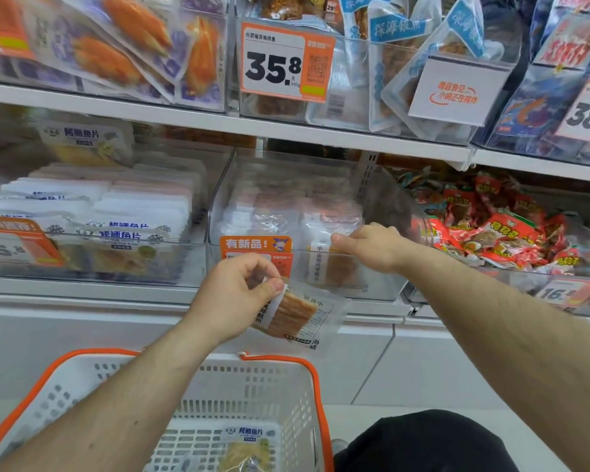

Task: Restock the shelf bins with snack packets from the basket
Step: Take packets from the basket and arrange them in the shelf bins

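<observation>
My left hand (236,294) pinches a clear snack packet (300,316) of orange strips, held just below the front of the middle clear bin (321,257). My right hand (372,245) reaches over that bin's front wall, its fingers curled on a similar packet (324,264) standing inside. The white basket (273,379) with an orange rim sits below my arms. One fish-slice packet (249,444) lies on the basket's floor.
The left bin (92,257) is packed with white fish-slice packets. The right bin (491,233) holds red snack packets. The shelf above carries more bins and a 35.8 price tag (285,68). A white cabinet front runs below the bins.
</observation>
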`<state>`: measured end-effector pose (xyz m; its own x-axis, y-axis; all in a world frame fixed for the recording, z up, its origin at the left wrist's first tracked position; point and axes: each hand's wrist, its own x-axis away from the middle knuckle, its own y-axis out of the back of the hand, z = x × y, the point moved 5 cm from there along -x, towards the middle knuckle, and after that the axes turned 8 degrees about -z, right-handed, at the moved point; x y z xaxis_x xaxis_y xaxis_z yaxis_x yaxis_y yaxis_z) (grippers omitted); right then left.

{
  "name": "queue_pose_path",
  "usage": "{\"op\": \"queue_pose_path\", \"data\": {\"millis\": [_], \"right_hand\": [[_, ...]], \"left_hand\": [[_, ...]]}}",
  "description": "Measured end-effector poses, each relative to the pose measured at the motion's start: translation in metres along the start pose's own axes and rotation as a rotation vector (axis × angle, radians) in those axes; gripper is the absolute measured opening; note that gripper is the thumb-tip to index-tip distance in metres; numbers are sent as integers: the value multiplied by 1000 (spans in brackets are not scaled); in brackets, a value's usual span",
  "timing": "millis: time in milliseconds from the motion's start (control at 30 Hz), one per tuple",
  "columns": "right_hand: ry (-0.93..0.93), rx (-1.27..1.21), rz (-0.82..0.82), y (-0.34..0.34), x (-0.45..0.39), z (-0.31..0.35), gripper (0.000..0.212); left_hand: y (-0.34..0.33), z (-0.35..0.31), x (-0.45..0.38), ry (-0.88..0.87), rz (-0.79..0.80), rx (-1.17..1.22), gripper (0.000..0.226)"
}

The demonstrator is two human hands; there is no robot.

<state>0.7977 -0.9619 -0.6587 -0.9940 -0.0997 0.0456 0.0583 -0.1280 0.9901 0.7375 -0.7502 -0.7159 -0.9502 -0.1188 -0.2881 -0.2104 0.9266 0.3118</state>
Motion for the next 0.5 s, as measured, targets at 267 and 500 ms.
{"op": "queue_pose_path", "data": {"millis": [267,500], "right_hand": [[75,-19,-386,33,16,5,28],[303,-272,-144,20,72,52,33]], "left_hand": [[1,-15,0,-3,-6,20,23],[-4,-41,1,-83,-15,81,23]]}}
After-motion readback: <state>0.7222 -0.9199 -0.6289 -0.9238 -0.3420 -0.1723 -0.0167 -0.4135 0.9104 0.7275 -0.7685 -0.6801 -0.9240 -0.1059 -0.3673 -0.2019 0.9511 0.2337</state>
